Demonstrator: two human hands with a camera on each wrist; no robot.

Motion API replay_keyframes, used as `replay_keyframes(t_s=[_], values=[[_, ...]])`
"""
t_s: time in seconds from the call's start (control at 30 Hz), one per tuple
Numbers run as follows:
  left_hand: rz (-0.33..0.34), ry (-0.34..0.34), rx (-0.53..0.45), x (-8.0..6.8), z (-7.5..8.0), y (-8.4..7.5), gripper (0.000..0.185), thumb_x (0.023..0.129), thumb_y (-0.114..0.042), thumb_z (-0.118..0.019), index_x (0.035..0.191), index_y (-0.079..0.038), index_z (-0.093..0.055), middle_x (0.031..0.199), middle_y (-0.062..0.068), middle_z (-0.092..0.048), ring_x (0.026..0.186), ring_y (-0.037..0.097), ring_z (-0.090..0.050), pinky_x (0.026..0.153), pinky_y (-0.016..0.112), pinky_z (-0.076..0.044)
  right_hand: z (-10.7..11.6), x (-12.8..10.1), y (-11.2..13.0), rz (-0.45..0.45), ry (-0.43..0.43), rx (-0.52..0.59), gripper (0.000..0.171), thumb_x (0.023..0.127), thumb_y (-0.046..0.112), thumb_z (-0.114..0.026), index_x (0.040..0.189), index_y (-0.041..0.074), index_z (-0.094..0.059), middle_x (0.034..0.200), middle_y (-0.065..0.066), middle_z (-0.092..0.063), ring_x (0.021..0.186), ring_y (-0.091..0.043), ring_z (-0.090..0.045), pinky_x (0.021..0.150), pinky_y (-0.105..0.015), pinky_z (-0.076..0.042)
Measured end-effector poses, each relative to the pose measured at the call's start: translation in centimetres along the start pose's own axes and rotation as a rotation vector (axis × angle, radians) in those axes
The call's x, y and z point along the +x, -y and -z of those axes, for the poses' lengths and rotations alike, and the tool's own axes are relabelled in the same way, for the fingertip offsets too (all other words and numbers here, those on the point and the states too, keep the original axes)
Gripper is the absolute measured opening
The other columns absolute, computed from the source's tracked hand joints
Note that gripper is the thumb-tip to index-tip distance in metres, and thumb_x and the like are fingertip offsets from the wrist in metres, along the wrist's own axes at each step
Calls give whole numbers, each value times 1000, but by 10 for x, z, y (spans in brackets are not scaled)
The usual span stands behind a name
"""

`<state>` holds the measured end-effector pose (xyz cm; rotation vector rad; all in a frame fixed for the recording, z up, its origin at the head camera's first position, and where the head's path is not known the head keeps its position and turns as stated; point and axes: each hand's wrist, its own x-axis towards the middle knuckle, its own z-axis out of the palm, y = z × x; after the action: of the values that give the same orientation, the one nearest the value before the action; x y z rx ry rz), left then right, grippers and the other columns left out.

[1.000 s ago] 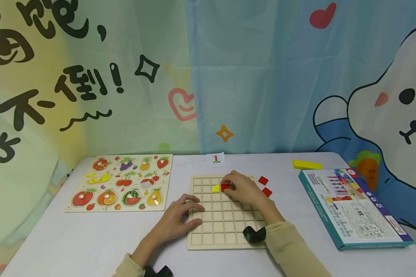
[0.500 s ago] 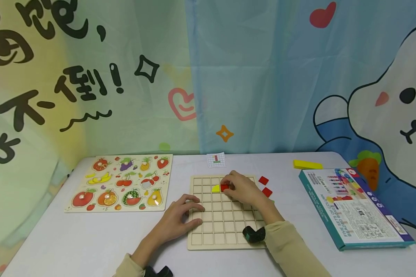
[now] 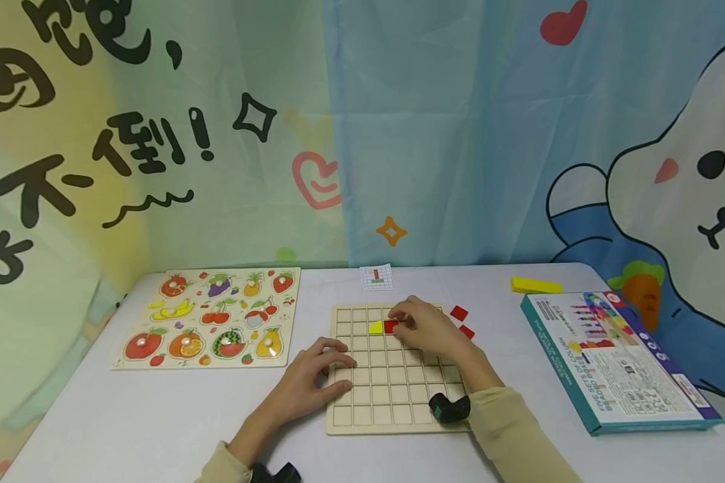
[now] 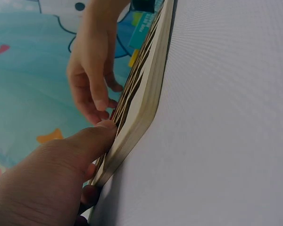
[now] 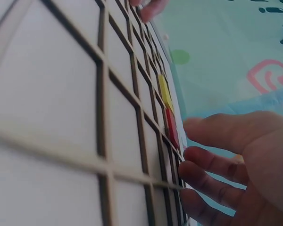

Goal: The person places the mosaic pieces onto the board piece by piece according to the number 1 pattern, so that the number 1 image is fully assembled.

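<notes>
A wooden grid board [image 3: 362,396] lies on the white table. In one of its upper squares sits a yellow tile [image 3: 376,327], with a red tile [image 3: 390,327] beside it on the right. My right hand [image 3: 425,329] hovers by the red tile; in the right wrist view its thumb and fingers [image 5: 212,165] are apart from each other and from the tile [image 5: 172,127]. At the board's left edge rests my left hand [image 3: 314,376]; its thumb [image 4: 96,136] touches the rim in the left wrist view, the other fingers partly hidden behind the board.
Two loose red tiles [image 3: 459,313] lie just right of the board. A small printed grid card [image 3: 376,278] is behind it. A fruit puzzle board [image 3: 208,318] lies at left. A yellow block [image 3: 536,286] and a flat box [image 3: 619,362] are at right.
My right hand has shifted slightly right, off the red tile, which shows more fully in its square. The left hand has stayed in place.
</notes>
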<state>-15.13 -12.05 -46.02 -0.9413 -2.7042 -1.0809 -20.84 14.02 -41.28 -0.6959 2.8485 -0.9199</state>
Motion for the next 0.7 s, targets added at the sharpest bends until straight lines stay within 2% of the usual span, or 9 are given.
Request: replay_keyframes(t_s=[0.13,0.3,0.53,0.7], values=[[-21,-10,1,0,0,0,27,79,-40,-62,105,-33,-58,119,-8,-47,90,4,-49,75,27,-33,9,-8,-6,19,-12,23,23,86,19,-56,106,10,-59,98,-1,-55,85,-12,-53,70,-26,-45],[-21,-28,4,1,0,-1,27,77,-39,-64,103,-35,-58,118,-10,-48,89,2,-49,74,25,-33,22,-21,-16,-7,-33,45,25,87,20,-55,110,10,-56,103,-3,-55,88,-15,-53,71,-28,-44],[-5,-33,6,0,-1,-2,27,77,-38,-65,102,-36,-59,117,-11,-48,88,2,-49,73,25,-33,38,-38,-40,-38,-82,0,25,87,21,-55,109,10,-57,100,-3,-56,86,-15,-53,71,-31,-44],[13,-7,1,0,0,-2,26,78,-41,-63,103,-35,-58,118,-11,-47,90,2,-48,75,26,-33,47,-50,-55,-59,-75,-30,22,87,17,-55,108,9,-57,97,-3,-56,85,-15,-54,70,-30,-44]])
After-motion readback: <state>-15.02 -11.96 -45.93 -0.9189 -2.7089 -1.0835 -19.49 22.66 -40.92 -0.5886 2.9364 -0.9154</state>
